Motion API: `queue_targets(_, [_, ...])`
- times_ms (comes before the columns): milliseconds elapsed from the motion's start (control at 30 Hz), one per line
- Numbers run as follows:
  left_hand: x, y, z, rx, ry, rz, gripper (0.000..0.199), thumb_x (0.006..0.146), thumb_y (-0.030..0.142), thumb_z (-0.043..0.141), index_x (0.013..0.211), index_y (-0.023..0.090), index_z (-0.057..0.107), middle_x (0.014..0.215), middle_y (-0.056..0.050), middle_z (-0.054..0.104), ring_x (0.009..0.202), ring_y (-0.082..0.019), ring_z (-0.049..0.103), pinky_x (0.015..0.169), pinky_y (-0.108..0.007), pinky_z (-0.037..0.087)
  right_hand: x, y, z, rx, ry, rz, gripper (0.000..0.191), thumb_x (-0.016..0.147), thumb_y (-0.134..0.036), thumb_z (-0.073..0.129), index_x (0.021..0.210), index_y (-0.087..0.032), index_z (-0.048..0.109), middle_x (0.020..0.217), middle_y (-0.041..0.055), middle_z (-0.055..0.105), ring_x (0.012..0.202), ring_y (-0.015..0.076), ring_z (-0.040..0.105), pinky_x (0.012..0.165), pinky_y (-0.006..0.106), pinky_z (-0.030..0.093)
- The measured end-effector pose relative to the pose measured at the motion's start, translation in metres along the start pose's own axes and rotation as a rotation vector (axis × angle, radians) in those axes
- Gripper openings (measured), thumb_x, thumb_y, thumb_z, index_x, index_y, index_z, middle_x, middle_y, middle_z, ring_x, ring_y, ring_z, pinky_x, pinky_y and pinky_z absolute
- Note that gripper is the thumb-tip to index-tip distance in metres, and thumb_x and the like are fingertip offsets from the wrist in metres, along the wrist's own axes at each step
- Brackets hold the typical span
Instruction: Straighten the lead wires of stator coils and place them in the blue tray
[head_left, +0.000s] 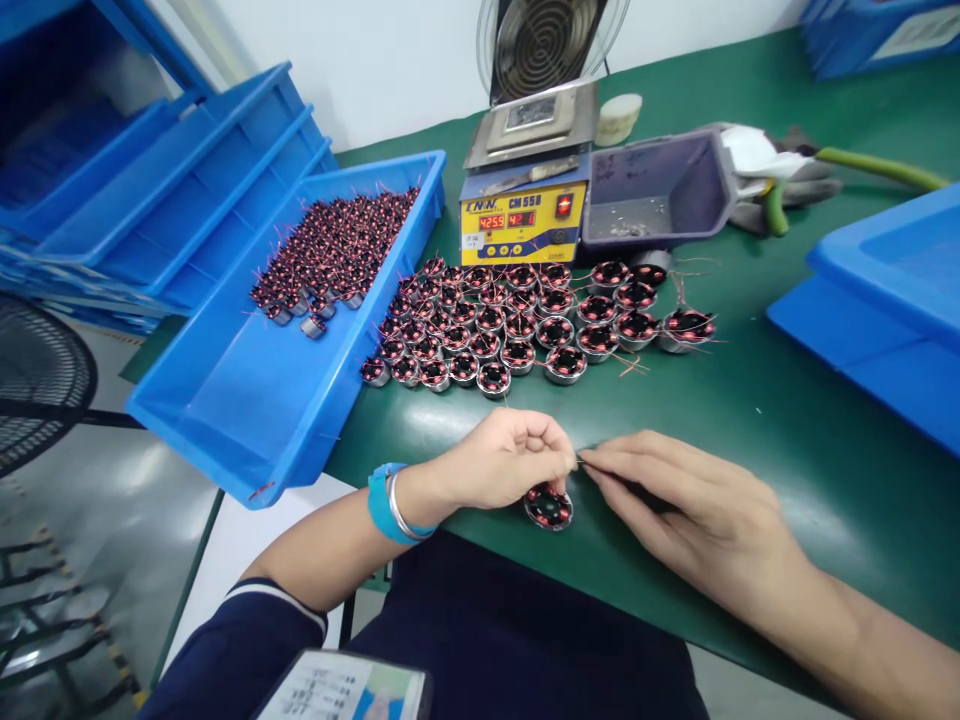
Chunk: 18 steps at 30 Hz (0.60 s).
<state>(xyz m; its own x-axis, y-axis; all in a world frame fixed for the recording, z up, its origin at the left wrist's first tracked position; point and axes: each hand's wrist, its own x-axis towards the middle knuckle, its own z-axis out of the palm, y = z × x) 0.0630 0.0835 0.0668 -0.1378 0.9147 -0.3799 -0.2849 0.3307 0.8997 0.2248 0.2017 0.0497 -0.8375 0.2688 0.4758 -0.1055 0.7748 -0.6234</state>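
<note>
A round motor stator [548,508] with copper windings and a silver rim sits on the green table near its front edge. My left hand [517,455] is curled over it, fingers closed in a pinch beside a thin wire [580,460] at the stator's upper right. From the other side, my right hand [701,495] pinches the same wire between thumb and forefinger. The two sets of fingertips almost meet. Part of the stator is hidden under my left fingers. Just beyond my hands, several similar stators [491,320] stand in rows with their wire ends sticking out.
A blue tray [247,400] at the left holds a heap of stators. Behind the rows stand a yellow-fronted solder pot [523,222] and a grey bin [660,190]. Pliers with green handles [776,207] and gloves lie farther right, near a blue bin [892,260].
</note>
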Motion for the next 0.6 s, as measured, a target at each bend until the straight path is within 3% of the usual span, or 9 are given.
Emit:
queue_targets(233, [0.0,-0.001,-0.001,-0.001,-0.032,-0.02,0.017,0.072,0.025,0.073,0.069,0.015,0.06,0.056,0.001,0.06,0.049,-0.007,0.05,0.049,-0.018,0.039,0.0,0.009,-0.004,-0.263,-0.022,-0.264,0.025,0.1,-0.016,0.051,0.102,-0.024,0.074,0.087,0.0044,0.077,0.067,0.0175,0.067,0.059,0.031,0.048])
queue_targets(333, [-0.001,-0.003,0.0,0.004,-0.033,-0.009,0.018,0.073,0.026,0.073,0.069,0.014,0.06,0.057,0.001,0.06,0.051,-0.008,0.051,0.05,-0.019,0.04,-0.001,0.011,-0.005,-0.245,-0.034,-0.284,0.025,0.102,-0.022,0.048,0.104,-0.024,0.073,0.088,0.0063,0.077,0.07,0.0194,0.068,0.058,0.032,0.044])
queue_targets(433, [-0.004,-0.004,0.002,0.023,-0.034,0.023,0.016,0.072,0.024,0.073,0.07,0.015,0.059,0.058,0.002,0.058,0.052,-0.007,0.051,0.051,-0.018,0.04,0.002,0.007,-0.004,0.012,-0.126,-0.031,0.033,0.105,-0.036,0.045,0.088,-0.022,0.071,0.076,0.0061,0.073,0.061,0.0166,0.065,0.054,0.028,0.044])
queue_targets(533, [-0.007,-0.003,0.004,0.059,-0.057,0.046,0.018,0.073,0.024,0.073,0.072,0.015,0.058,0.058,0.003,0.056,0.051,-0.006,0.048,0.049,-0.017,0.039,0.007,0.001,-0.003,0.424,-0.388,0.366,0.052,0.104,-0.055,0.04,0.07,-0.021,0.057,0.053,0.001,0.06,0.044,0.0123,0.054,0.046,0.024,0.042])
queue_targets(600, [-0.008,-0.003,0.004,0.071,-0.075,0.047,0.022,0.074,0.027,0.075,0.072,0.014,0.058,0.058,0.004,0.055,0.05,-0.006,0.047,0.048,-0.017,0.039,0.008,0.0,-0.004,0.503,-0.45,0.422,0.054,0.103,-0.059,0.04,0.07,-0.02,0.056,0.05,-0.0001,0.057,0.042,0.0118,0.052,0.044,0.024,0.042])
